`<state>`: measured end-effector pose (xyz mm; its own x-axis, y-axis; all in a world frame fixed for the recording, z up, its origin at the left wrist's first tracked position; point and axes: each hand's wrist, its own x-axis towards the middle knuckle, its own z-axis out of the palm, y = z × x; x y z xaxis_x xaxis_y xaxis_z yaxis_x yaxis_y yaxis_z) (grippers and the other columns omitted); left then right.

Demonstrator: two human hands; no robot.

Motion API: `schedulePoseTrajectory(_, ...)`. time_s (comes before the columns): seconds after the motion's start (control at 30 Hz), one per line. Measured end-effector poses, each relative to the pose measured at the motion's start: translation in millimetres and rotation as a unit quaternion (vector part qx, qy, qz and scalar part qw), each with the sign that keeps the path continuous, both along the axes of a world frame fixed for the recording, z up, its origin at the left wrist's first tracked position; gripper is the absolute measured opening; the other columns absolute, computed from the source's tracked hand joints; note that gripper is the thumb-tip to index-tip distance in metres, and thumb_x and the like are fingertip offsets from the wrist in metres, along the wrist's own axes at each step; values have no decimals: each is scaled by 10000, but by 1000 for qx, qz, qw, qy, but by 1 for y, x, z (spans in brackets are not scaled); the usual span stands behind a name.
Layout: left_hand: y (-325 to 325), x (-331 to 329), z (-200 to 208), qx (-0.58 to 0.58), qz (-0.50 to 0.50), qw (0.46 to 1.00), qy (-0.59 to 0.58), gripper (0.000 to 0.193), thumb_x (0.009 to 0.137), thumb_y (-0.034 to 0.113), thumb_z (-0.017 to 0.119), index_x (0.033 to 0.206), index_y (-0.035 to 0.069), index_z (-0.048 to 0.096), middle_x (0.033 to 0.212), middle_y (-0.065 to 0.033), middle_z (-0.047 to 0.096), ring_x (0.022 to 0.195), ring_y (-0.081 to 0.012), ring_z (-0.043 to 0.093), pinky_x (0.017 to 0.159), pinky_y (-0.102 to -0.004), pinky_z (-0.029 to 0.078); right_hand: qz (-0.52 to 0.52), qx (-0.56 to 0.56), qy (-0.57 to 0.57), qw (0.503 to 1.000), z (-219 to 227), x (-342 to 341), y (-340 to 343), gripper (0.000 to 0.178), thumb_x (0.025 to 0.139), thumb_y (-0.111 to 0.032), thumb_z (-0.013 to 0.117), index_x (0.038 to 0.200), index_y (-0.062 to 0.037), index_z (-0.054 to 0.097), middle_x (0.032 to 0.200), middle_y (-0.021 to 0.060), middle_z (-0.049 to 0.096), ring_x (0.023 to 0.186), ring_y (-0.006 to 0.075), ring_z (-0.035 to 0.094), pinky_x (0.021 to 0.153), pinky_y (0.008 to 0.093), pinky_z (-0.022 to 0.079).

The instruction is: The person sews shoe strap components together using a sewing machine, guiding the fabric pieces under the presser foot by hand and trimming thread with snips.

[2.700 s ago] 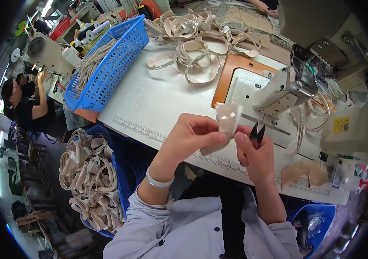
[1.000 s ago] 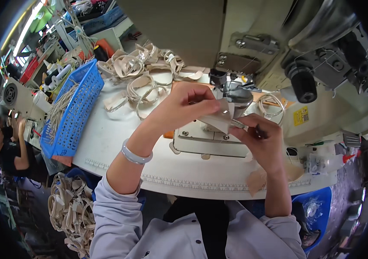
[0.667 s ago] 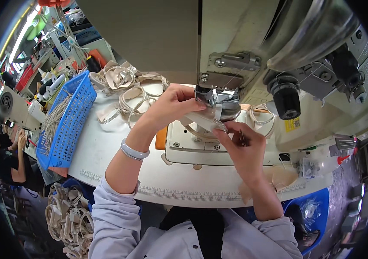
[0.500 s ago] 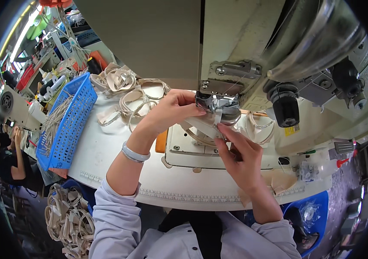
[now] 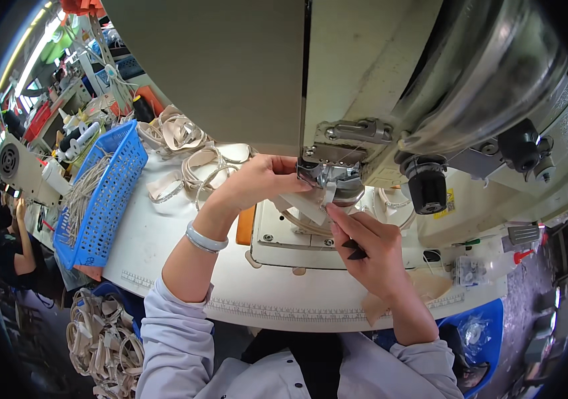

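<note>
Ahead juts a sewing machine (image 5: 367,63), leftward a basket (image 5: 112,203); left hand (image 5: 257,183) clasps beige strip (image 5: 305,206), right hand (image 5: 376,256) black snips (image 5: 356,251).

White tabletop (image 5: 151,233) bears ruler strip (image 5: 284,311) along front edge | blue perforated basket (image 5: 114,206) stands at left | looped beige bands (image 5: 176,132) lie beside it | sewing machine (image 5: 370,60) stands centre-right | beige piece (image 5: 433,284) lies front right | clear container (image 5: 466,271) sits far right

"Can you see where your pale strip (image 5: 307,207) meets the needle?"
"No, the metal foot (image 5: 338,179) covers it. Your right hand (image 5: 372,245) hides most of a dark tool (image 5: 356,251), perhaps snips."
"And your sewing machine (image 5: 370,73)?"
"The top edge cuts it off."
</note>
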<state>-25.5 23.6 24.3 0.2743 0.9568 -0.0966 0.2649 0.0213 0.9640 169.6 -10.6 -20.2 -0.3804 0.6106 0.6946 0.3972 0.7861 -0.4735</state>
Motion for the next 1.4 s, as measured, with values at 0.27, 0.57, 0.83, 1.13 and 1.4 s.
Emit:
schedulePoseTrajectory(0.27,10,-11,-11,-82,-84,975,-187,201,753,93,590,928,-3,603,831,-28,617,740,-78,548,668,-204,424,-53,80,-139,986,14,9,1,426,642,40,583,1060,-36,557,682,62,523,475,151,498,422,262,407)
schedulePoseTrajectory(0.57,14,-12,-24,-92,-92,972,-196,178,761,113,606,901,3,607,808,-17,609,708,-75,534,641,-204,417,-115,305,-319,890,24,15,9,409,654,-7,571,1062,0,541,833,80,474,500,106,465,395,231,408)
schedulePoseTrajectory(0.83,14,-11,-24,-69,-72,974,-205,149,748,78,593,878,12,617,798,-22,609,700,-76,534,631,-197,411,-102,316,-311,890,25,11,13,395,656,1,578,1050,4,552,850,82,451,500,95,450,381,214,398)
schedulePoseTrajectory(1.13,7,-6,-12,-95,3,981,-172,156,765,99,567,886,15,619,814,-30,610,717,-81,542,614,-203,423,-60,270,-236,932,20,14,17,317,705,35,559,1018,-9,572,774,65,467,480,69,438,356,189,343)
schedulePoseTrajectory(1.4,4,1,-11,-72,37,988,-128,185,774,148,578,907,28,625,816,-33,616,716,-76,549,615,-201,430,-95,14,32,995,-6,26,33,119,795,-124,590,851,-19,589,572,3,471,450,20,350,371,203,224)
